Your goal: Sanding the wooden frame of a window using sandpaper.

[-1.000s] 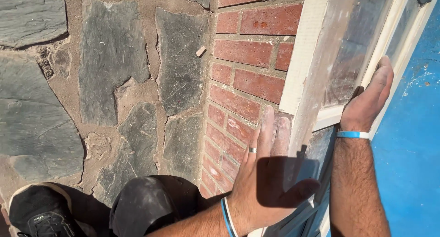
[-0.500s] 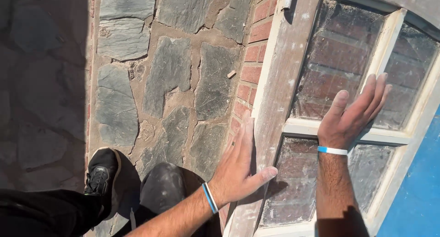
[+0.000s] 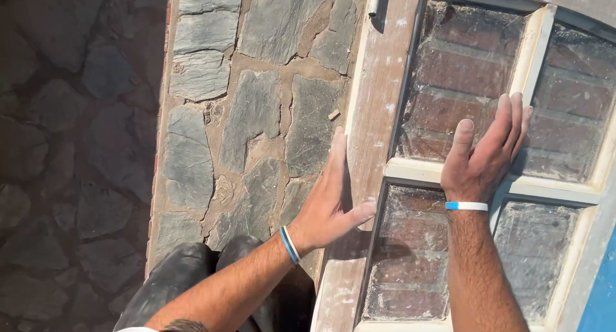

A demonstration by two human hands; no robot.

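A worn, pale wooden window frame (image 3: 375, 107) with dusty glass panes (image 3: 459, 82) leans in front of me; red bricks show through the glass. My left hand (image 3: 330, 207) presses its palm and fingers against the frame's outer left edge, thumb resting on the frame's face. My right hand (image 3: 484, 152) lies flat on the glass and on the white crossbar (image 3: 417, 171) between the panes, fingers spread upward. Both wrists carry blue-and-white bands. Neither hand closes around anything.
Grey flagstones set in sandy mortar (image 3: 256, 107) cover the ground to the left, shaded at the far left. My dark trouser legs (image 3: 192, 274) show at the bottom. A blue surface (image 3: 603, 300) borders the frame at the lower right.
The view has swung so the frame fills more of the picture. My left hand slid up along the frame's left edge; my right hand settled lower, onto the crossbar and glass.
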